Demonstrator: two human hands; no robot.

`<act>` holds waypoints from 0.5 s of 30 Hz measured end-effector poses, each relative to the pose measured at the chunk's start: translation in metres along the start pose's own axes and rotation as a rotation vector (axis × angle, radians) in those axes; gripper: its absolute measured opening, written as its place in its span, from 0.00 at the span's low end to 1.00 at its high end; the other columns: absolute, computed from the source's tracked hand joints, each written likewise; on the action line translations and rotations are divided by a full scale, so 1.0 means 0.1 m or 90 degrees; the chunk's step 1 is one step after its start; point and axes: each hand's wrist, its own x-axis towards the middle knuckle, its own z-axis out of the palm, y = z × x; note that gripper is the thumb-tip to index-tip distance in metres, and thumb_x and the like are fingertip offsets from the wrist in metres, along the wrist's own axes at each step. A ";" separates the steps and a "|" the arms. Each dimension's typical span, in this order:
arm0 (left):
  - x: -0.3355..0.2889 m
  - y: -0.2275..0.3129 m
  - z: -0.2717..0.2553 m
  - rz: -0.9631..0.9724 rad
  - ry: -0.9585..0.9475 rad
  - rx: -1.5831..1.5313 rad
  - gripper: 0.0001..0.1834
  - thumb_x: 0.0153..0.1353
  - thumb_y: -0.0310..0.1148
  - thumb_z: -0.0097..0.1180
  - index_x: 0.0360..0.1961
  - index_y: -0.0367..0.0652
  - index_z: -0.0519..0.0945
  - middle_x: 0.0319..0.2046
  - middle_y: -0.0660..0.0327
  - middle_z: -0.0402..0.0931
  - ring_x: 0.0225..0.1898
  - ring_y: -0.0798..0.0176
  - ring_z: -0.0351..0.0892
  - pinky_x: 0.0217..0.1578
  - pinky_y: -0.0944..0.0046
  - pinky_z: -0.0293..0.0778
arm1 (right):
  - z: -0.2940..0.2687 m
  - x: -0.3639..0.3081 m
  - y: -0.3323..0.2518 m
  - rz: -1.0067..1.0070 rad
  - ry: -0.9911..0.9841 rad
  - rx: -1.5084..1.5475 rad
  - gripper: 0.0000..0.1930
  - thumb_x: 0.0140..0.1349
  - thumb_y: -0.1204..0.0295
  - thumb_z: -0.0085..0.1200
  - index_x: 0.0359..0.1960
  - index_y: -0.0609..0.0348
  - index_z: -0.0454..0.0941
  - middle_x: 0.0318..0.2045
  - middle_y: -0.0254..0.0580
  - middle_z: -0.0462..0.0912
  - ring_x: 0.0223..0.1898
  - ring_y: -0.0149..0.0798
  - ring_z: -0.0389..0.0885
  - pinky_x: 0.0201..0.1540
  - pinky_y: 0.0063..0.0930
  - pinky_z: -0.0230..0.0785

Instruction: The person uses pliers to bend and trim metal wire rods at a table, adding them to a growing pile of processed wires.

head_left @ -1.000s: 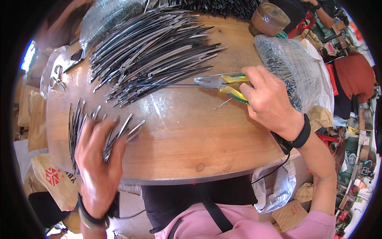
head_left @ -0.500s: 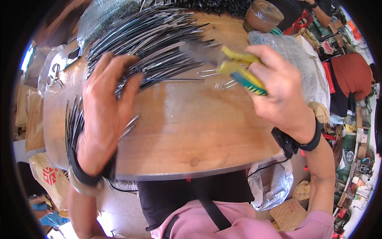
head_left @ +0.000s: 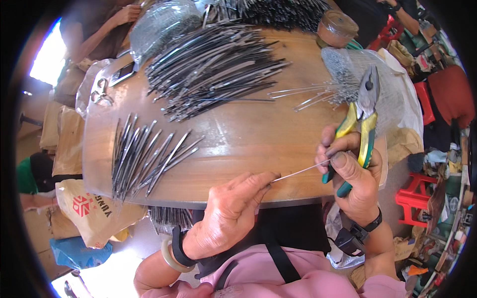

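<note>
Near the table's front edge, my left hand (head_left: 226,211) pinches one end of a thin wire (head_left: 300,172) between closed fingertips. The other end reaches my right hand (head_left: 355,174), where thumb and finger close on it. That same right hand also keeps hold of combination pliers (head_left: 367,94) with yellow and green handles. Their jaws point up and away from me, and the handles are spread a little. Beyond my hands a big heap of long dark strips (head_left: 213,64) covers the far middle. A smaller group of strips (head_left: 144,159) lies at the left front.
Several bright wires (head_left: 303,94) stick out beside a plastic-wrapped wire bundle (head_left: 343,64) at the right. A round tub (head_left: 338,29) stands behind. Scissors (head_left: 102,93) and a phone-like slab (head_left: 122,74) lie at the left. Another person's arm (head_left: 112,25) shows at the far left.
My left hand has come away from the strip heap toward me and now pinches a wire. My right hand has drawn nearer, the pliers turned upward. The view has shifted.
</note>
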 end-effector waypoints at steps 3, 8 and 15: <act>-0.08 -0.04 -0.09 -0.006 -0.013 0.027 0.15 0.57 0.15 0.53 0.46 0.36 0.78 0.32 0.50 0.79 0.33 0.48 0.81 0.33 0.61 0.76 | -0.17 -0.04 0.05 0.010 0.008 -0.121 0.08 0.54 0.76 0.64 0.34 0.66 0.82 0.42 0.45 0.80 0.33 0.29 0.77 0.37 0.21 0.69; -0.05 -0.03 -0.22 -0.056 -0.122 0.078 0.16 0.55 0.22 0.59 0.47 0.37 0.78 0.30 0.51 0.77 0.31 0.48 0.80 0.33 0.58 0.76 | -0.27 0.02 0.10 -0.138 -0.139 -0.505 0.05 0.51 0.79 0.65 0.30 0.67 0.82 0.39 0.44 0.79 0.37 0.36 0.79 0.40 0.25 0.71; 1.07 -0.34 -0.93 0.182 0.255 0.585 0.13 0.55 0.27 0.60 0.42 0.35 0.78 0.31 0.48 0.75 0.33 0.44 0.77 0.34 0.53 0.73 | -0.45 -0.01 0.18 -0.035 -0.110 -0.478 0.09 0.45 0.78 0.70 0.27 0.67 0.81 0.38 0.43 0.78 0.36 0.35 0.78 0.38 0.27 0.71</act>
